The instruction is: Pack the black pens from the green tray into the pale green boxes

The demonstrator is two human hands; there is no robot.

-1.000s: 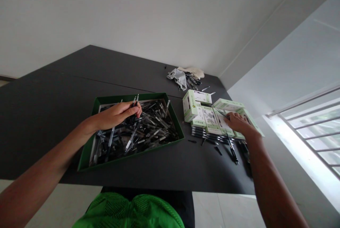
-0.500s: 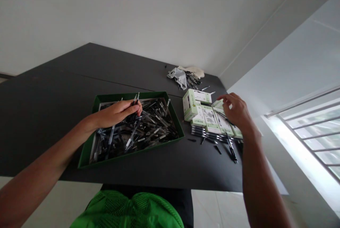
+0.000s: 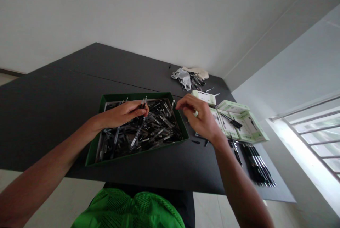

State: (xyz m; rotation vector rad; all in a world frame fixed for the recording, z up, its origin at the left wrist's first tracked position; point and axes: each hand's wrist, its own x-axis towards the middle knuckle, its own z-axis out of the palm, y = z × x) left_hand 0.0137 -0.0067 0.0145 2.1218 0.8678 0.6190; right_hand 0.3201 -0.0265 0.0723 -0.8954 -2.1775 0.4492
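My left hand point(image 3: 132, 112) is closed around a few pens point(image 3: 143, 103), tips up, above the green box point(image 3: 91, 150). That box holds a heap of black and clear pens point(image 3: 159, 128). My right hand point(image 3: 196, 114) hangs by the box's right rim. Its fingers are loosely bent and apart, and I see nothing held in them. Behind and right of it are white-and-green cartons point(image 3: 241, 125), partly hidden by the hand. Loose black pens point(image 3: 233, 121) lie on them.
Beside the cartons, a row of pens point(image 3: 259, 166) lies near the right edge of the dark table point(image 3: 66, 96). Grey and cream cloths point(image 3: 183, 77) rest at the back with pens by them. A barred window point(image 3: 313, 132) is on the right.
My right hand has moved left from over the cartons to the green box's right rim, uncovering the cartons and pen row at right. My left hand still grips the pens, little changed.
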